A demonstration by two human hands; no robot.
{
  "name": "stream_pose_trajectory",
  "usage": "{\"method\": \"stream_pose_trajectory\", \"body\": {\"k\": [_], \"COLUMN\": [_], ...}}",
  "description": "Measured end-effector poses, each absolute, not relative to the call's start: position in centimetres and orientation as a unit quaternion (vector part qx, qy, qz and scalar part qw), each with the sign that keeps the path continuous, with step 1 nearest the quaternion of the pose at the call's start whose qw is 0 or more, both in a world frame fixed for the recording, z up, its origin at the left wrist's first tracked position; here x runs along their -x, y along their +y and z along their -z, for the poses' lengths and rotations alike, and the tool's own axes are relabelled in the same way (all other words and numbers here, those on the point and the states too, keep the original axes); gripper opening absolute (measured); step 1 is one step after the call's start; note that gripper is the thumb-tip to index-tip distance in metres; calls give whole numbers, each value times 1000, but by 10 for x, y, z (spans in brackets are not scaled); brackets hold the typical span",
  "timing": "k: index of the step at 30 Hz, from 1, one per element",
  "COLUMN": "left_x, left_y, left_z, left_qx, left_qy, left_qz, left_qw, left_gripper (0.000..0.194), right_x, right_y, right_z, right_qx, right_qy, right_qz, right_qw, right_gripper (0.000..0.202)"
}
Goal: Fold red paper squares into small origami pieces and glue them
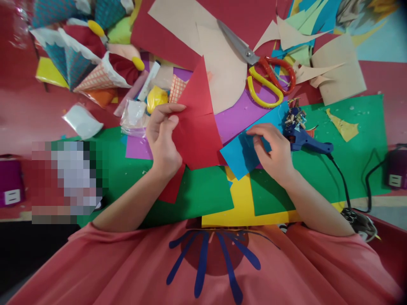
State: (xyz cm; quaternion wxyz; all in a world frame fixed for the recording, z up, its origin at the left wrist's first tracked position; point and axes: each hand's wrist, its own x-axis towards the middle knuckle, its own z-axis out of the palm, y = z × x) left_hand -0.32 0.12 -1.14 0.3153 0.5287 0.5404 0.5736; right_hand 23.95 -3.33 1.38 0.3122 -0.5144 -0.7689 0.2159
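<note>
My left hand (163,142) is at the left edge of a red felt sheet (200,135), with index finger and thumb apart over it; whether they touch it I cannot tell. The sheet comes to a point at the top and has a crease across it. To the right, my right hand (275,154) hovers over a blue felt piece (241,156), its fingers loosely curved and nothing between them. Beside that hand lies a dark blue glue gun (310,142) with its cord. Scissors (254,59) with red and yellow handles rest above, on beige felt (219,72).
Fabric cones (73,59) in blue and orange checks are piled at the upper left. Small plastic-wrapped bundles (135,112) and a white marker (149,80) lie nearby. Beige offcuts (340,72) fill the upper right. Green felt (197,195) covers the near table.
</note>
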Motion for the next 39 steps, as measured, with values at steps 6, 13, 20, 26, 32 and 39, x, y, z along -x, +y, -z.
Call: {"method": "stream_pose_trajectory", "body": {"k": [6,13,20,26,32,39], "left_x": [3,6,-10,-18,-16,-13], "left_y": [3,1,-11,-23,-22,-19], "left_z": [9,11,1,-2,2,0], "left_qx": [-496,-526,-518,-648,-674,-690], "left_qy": [564,542,485,439,432,444], "left_qz": [-588,-561,-477,-341,-347,-370], "left_qw": [299,339,519,521,490,437], "left_gripper": [22,15,17,34,46,36], "right_x": [-248,-254,-245,-234,-232,-235], "right_y": [-21,-17,-31,-35,-35,-35], "right_z": [0,0,-16,-11,-8,-4], "right_qx": [561,594,538,463,480,499], "right_qy": [-773,-748,-696,-630,-600,-643], "right_qz": [-225,-189,-325,-520,-528,-447], "right_qw": [195,230,347,344,362,372], "right_gripper": [40,40,39,56,51,41]}}
